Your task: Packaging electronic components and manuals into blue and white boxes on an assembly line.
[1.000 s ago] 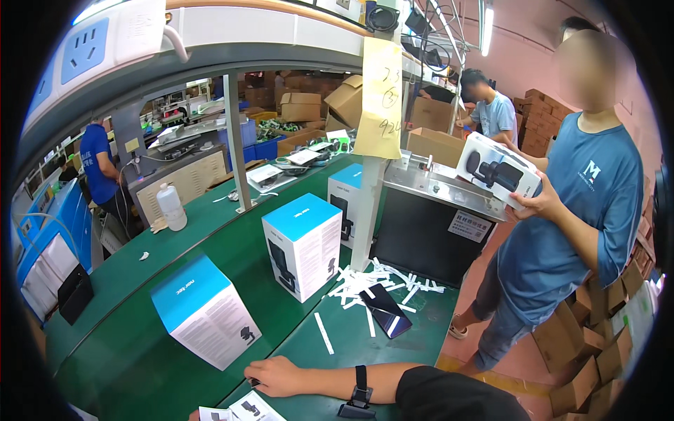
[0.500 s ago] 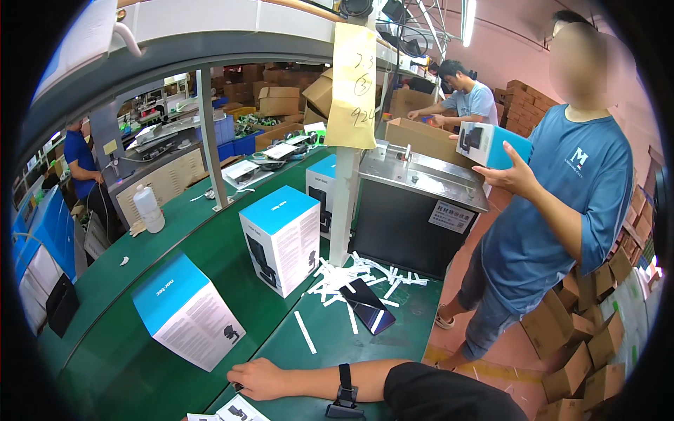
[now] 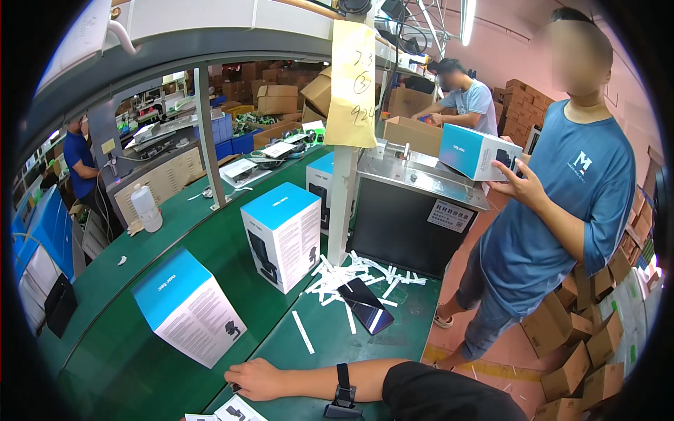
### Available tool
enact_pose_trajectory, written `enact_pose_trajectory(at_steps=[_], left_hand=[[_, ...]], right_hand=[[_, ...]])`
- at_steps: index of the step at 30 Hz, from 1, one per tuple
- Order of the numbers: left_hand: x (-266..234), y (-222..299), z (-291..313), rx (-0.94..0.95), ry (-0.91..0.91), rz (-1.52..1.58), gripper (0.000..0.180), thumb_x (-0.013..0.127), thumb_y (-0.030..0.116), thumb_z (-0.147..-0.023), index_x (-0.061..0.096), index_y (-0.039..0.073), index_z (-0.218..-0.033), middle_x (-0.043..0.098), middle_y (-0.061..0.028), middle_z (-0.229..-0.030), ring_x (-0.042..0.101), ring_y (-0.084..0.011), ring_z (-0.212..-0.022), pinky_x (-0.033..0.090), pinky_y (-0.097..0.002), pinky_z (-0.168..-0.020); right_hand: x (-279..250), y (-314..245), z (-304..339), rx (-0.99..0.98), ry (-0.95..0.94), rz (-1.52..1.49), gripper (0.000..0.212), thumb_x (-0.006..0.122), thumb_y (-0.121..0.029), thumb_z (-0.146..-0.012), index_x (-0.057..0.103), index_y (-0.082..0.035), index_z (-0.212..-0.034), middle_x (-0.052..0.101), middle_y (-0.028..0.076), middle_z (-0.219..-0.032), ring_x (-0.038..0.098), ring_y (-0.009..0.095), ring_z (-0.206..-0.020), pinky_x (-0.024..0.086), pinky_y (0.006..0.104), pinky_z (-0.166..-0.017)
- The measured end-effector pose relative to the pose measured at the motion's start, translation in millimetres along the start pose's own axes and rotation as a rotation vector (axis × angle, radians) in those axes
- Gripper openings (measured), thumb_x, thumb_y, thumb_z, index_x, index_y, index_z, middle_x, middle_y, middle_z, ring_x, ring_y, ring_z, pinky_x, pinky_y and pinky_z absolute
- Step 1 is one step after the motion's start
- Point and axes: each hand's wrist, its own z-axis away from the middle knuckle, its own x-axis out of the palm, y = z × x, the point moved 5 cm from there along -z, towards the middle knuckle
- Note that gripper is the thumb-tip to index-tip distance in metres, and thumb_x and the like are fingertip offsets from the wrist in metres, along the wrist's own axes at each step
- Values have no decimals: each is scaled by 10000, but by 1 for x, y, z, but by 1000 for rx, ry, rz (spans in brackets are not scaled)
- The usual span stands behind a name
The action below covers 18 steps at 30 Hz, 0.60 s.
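Observation:
My right hand (image 3: pixel 256 379) rests low over the green table, its fingers curled in. A small dark bit shows at the fingertips, too hidden to name. Just below the hand, a white printed piece with a dark product picture (image 3: pixel 235 410) is cut off by the lower edge. Beyond the hand, a blue-topped white box (image 3: pixel 189 309) lies tilted on the green surface. A second such box (image 3: pixel 281 238) stands upright farther back, and a third box (image 3: pixel 319 184) is partly hidden by the post. My left hand is out of view.
White paper strips (image 3: pixel 344 284) lie heaped by the post (image 3: pixel 344 203), with a dark phone (image 3: pixel 366 306) among them. A metal cabinet (image 3: pixel 407 217) stands behind. At right, a co-worker (image 3: pixel 562 182) holds a similar box (image 3: pixel 477 151). A white bottle (image 3: pixel 146 208) stands far left.
The co-worker at right has turned the box in hand, so its blue face now shows on the left. My right hand stays nearly still.

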Motion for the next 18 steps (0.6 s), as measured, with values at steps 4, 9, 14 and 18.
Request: enact_pose_trajectory(at_steps=[4, 9, 14, 18], left_hand=[[3, -6, -1, -10, 4, 7, 596, 713, 522, -849, 675, 48, -1208, 692, -257, -1082, 655, -449, -989, 508, -493, -855], [5, -6, -4, 10, 32, -16, 595, 694, 532, -861, 675, 44, -1201, 693, -258, -1072, 656, -454, -979, 510, -500, -846], [6, -6, -4, 16, 27, -24, 602, 677, 543, -871, 672, 41, -1203, 692, -259, -1074, 652, -461, -980, 509, -505, -841], [4, -4, -2, 20, 37, -22, 595, 668, 544, -877, 673, 48, -1205, 694, -261, -1062, 654, -466, -966, 511, -510, -829]], right_hand=[[0, -1, -2, -7, -5, 8, 248, 665, -174, -834, 538, -72, -1021, 587, 104, -935, 655, 320, -823, 520, 455, -663], [-5, -1, -4, 14, 3, -23, 262, 693, -134, -778, 559, -43, -984, 601, 119, -912, 657, 340, -843, 527, 464, -696], [0, 2, -4, 5, -22, 15, 279, 686, -169, -816, 530, -67, -1023, 589, 105, -935, 655, 323, -836, 522, 457, -665], [-2, 1, -3, 4, -20, 5, 285, 694, -166, -811, 528, -66, -1020, 584, 106, -930, 652, 326, -839, 521, 457, -669]])
